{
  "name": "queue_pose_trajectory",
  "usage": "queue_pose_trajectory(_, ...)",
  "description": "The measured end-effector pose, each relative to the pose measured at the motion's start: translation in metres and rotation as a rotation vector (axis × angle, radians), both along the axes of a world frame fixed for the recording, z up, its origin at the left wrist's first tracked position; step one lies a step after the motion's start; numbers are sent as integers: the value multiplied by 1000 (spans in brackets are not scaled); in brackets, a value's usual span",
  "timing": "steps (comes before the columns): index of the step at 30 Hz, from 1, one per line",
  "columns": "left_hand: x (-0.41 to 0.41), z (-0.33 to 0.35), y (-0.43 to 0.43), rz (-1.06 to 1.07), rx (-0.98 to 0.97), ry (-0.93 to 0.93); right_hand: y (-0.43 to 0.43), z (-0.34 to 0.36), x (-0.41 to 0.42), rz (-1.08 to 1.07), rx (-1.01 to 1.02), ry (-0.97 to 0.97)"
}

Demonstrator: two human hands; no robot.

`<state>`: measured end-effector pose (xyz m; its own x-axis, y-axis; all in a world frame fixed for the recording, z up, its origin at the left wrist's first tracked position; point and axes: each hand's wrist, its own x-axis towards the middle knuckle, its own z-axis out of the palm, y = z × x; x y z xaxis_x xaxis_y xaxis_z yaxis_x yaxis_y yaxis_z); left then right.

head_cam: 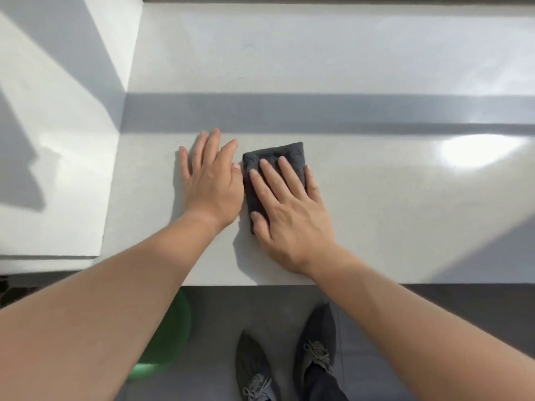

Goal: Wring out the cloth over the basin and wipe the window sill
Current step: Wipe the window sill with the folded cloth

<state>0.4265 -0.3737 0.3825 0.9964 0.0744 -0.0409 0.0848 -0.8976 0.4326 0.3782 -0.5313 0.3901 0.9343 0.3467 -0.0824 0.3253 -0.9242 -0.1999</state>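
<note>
Two hands lie flat on the sill [376, 198], side by side near its front edge. The right hand [289, 215] rests palm down on the cloth [286, 151], a dark grey one folded into a small upright rectangle. Its fingers [272, 180] are straight and slightly spread, pressing on the fabric rather than gripping it, and the little finger runs off the cloth's right edge onto the sill. The far end of the cloth shows beyond the fingertips, and its left edge shows beside the thumb. The left hand [212, 180] is just left of the cloth, palm down on the bare sill, fingers released, straight and fanned, holding nothing. Its thumb tip lies right at the cloth's left edge; whether it touches cannot be told. The sill is pale grey and glossy, with a dark band of shadow across it beyond the hands and a bright glare patch to the far right. A white wall [58, 140] closes off the sill at the left. Below the sill's near edge, on the grey floor [220, 308], stands a green basin [173, 328], mostly hidden behind the left forearm. Right of it are the person's two dark laced shoes [318, 337].
</note>
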Motion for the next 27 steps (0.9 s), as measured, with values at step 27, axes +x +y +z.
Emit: queue_pose_trajectory(27, -52, 14, 20, -93, 34, 88, -8, -4, -80, -274, 12, -43)
